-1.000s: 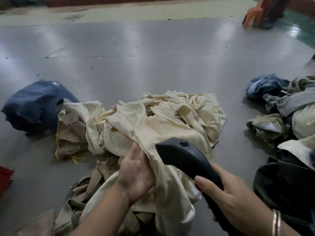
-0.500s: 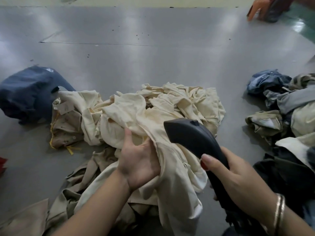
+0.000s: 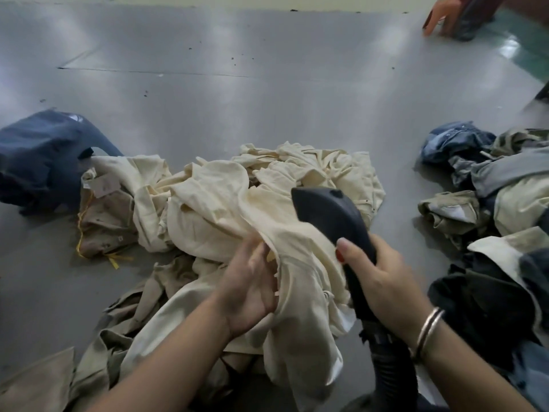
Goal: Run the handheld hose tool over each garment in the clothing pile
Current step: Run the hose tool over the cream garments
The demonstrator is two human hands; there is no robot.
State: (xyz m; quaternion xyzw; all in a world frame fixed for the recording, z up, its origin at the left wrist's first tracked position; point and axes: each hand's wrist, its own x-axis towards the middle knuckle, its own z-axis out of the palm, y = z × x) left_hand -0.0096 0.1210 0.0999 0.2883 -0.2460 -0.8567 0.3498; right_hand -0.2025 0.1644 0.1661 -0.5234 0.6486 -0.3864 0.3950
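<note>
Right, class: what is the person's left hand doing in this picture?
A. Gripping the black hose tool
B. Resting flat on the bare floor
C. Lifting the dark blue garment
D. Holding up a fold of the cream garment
D: the left hand holds a raised fold of the cream garment, while the right hand grips the black hose tool.

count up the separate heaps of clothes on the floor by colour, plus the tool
Cream and khaki heap in the middle: 1
Dark blue bundle at left: 1
Mixed blue, grey and black heap at right: 1
Black hose tool, held by the right hand: 1
Total: 4
</note>
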